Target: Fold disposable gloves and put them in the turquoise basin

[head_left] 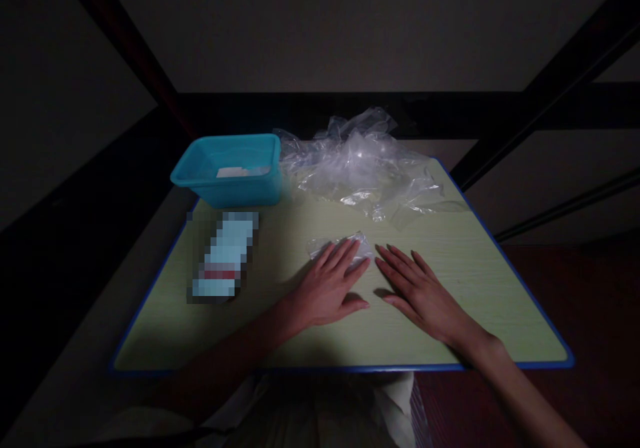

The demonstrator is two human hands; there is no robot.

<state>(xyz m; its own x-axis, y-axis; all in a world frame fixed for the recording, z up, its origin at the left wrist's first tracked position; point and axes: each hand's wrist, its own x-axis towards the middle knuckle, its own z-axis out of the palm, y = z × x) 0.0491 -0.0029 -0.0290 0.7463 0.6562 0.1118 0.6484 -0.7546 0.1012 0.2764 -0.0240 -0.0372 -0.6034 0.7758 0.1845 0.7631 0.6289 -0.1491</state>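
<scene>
My left hand lies flat on the pale green table, fingers stretched out, its fingertips resting on a small folded clear plastic bag. Right beside it my right hand also lies flat and open on the tabletop, fingers pointing up and left toward the same bag, holding nothing.
A teal plastic tub with something white inside stands at the back left. A heap of crumpled clear plastic bags lies at the back middle. A blurred pale packet lies on the left. The table has a blue edge; the surroundings are dark.
</scene>
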